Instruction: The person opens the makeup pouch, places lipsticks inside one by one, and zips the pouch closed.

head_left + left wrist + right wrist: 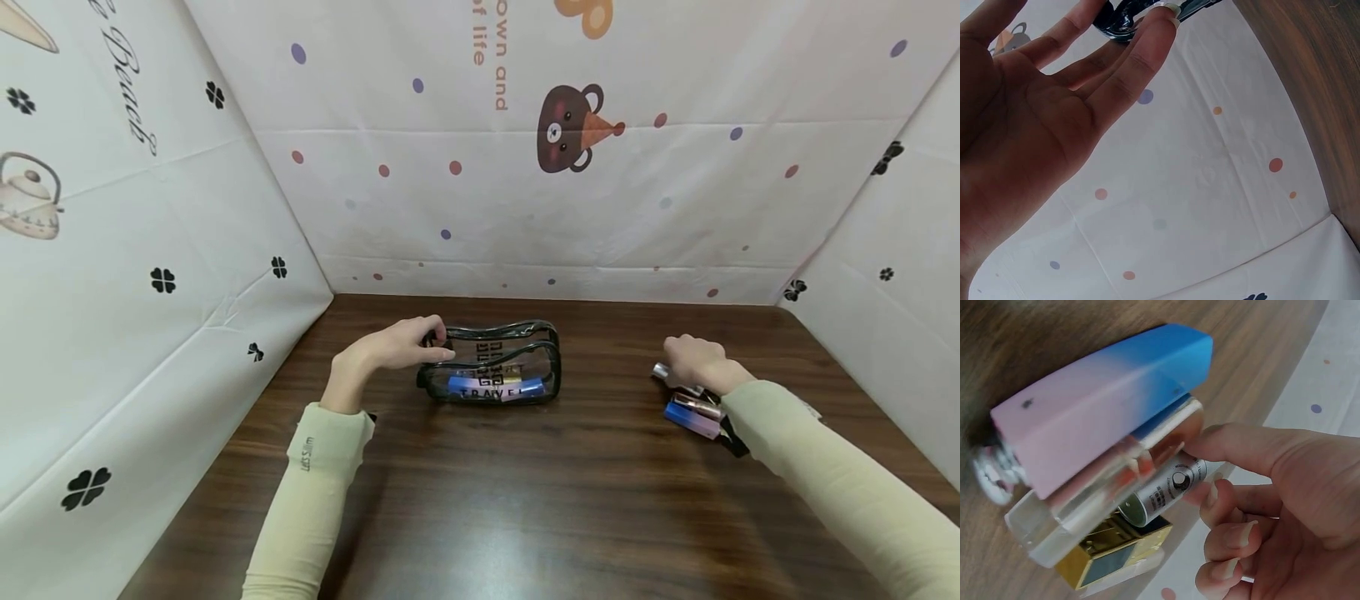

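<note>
A clear pouch [525,356] with black trim and dark lettering stands on the table, a blue-and-pink tube [532,387] visible inside it. My left hand [397,343] holds the pouch's left end at the rim; in the left wrist view the black trim [1116,28] shows at the fingertips. Over at the right, my right hand [701,364] pinches a silver labelled tube [1163,495] between thumb and curled fingers. Close beside it lie a blue-and-pink tapered tube [1104,400], a clear-and-copper tube [1072,519] and a gold-and-black case [1113,553].
The dark wooden table [480,500] is bordered by a patterned white sheet behind [480,208] and at both sides. A black item [733,439] lies by the right sleeve, partly covered.
</note>
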`<move>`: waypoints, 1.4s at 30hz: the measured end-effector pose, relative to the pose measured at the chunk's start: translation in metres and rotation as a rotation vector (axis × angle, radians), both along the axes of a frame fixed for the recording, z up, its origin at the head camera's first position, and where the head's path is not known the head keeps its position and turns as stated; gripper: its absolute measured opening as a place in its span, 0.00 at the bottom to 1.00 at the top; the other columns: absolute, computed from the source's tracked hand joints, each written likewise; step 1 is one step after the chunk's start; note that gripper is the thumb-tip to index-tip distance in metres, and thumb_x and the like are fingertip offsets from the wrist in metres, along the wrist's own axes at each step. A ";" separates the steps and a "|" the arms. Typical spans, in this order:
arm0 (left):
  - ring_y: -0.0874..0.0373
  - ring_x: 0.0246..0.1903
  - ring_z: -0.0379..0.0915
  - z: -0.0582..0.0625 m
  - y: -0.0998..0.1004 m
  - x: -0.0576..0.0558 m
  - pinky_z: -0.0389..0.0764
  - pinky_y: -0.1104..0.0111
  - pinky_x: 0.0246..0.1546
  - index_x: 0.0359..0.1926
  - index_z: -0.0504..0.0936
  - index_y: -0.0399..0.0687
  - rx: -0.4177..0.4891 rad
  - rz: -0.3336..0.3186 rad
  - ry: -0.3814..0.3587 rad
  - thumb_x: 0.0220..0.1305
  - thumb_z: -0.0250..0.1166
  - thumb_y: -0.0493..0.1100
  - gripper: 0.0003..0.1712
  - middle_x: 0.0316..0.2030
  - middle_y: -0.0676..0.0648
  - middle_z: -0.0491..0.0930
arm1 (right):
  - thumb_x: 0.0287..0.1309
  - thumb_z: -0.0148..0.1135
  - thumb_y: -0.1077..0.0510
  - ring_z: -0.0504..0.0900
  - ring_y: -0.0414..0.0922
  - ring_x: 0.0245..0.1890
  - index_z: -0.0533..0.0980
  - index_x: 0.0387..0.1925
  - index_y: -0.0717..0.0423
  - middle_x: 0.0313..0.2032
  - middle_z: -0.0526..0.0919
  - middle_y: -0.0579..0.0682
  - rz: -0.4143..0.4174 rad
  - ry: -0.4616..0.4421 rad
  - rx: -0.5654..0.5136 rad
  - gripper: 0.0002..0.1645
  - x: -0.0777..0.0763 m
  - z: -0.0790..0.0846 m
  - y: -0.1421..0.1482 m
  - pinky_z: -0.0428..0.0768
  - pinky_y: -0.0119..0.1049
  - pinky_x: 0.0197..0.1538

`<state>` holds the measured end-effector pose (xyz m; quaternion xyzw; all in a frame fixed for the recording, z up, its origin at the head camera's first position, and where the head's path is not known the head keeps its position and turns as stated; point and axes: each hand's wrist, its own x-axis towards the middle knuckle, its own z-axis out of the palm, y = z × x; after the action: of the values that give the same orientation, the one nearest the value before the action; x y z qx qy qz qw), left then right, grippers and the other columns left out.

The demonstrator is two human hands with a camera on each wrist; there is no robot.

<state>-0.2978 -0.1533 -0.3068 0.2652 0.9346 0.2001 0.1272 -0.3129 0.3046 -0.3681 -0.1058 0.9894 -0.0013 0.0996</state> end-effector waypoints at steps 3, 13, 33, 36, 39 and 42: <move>0.55 0.32 0.66 0.000 0.000 0.000 0.69 0.64 0.35 0.48 0.72 0.45 -0.005 0.001 0.001 0.69 0.59 0.54 0.18 0.37 0.45 0.73 | 0.52 0.61 0.63 0.71 0.47 0.23 0.72 0.32 0.62 0.25 0.74 0.54 0.013 0.019 -0.013 0.07 0.001 0.005 -0.004 0.66 0.41 0.25; 0.55 0.34 0.67 0.000 0.001 0.000 0.69 0.63 0.38 0.51 0.72 0.41 -0.005 -0.006 0.005 0.69 0.58 0.53 0.21 0.39 0.45 0.73 | 0.48 0.64 0.62 0.66 0.46 0.22 0.70 0.26 0.58 0.23 0.69 0.53 0.016 0.088 -0.030 0.09 -0.002 0.029 -0.019 0.64 0.41 0.24; 0.55 0.34 0.67 0.000 0.001 0.001 0.69 0.63 0.37 0.50 0.72 0.41 -0.009 -0.002 0.009 0.69 0.58 0.53 0.21 0.39 0.45 0.74 | 0.50 0.65 0.60 0.69 0.45 0.18 0.69 0.16 0.55 0.16 0.71 0.50 0.064 0.167 -0.046 0.15 -0.010 0.054 -0.058 0.65 0.38 0.19; 0.55 0.34 0.67 0.001 0.001 0.001 0.69 0.64 0.37 0.49 0.72 0.43 -0.007 -0.004 0.013 0.69 0.59 0.53 0.19 0.39 0.45 0.74 | 0.51 0.66 0.60 0.68 0.44 0.18 0.69 0.17 0.55 0.17 0.71 0.50 0.079 0.164 -0.036 0.15 -0.010 0.057 -0.065 0.65 0.37 0.19; 0.55 0.33 0.67 0.000 0.001 0.001 0.69 0.64 0.37 0.47 0.72 0.45 -0.006 -0.006 0.017 0.68 0.59 0.53 0.18 0.39 0.45 0.74 | 0.51 0.67 0.59 0.69 0.44 0.19 0.69 0.17 0.55 0.17 0.72 0.50 0.098 0.162 -0.037 0.15 -0.011 0.059 -0.071 0.66 0.37 0.20; 0.55 0.34 0.67 0.000 0.001 0.001 0.69 0.64 0.38 0.47 0.72 0.46 -0.006 -0.008 0.018 0.68 0.59 0.53 0.17 0.39 0.46 0.74 | 0.51 0.68 0.59 0.67 0.44 0.18 0.69 0.17 0.55 0.17 0.71 0.49 0.116 0.165 -0.051 0.16 -0.011 0.062 -0.078 0.65 0.37 0.20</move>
<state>-0.2973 -0.1521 -0.3072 0.2704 0.9352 0.1943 0.1204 -0.3236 0.2264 -0.3063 -0.1653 0.9861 -0.0120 0.0149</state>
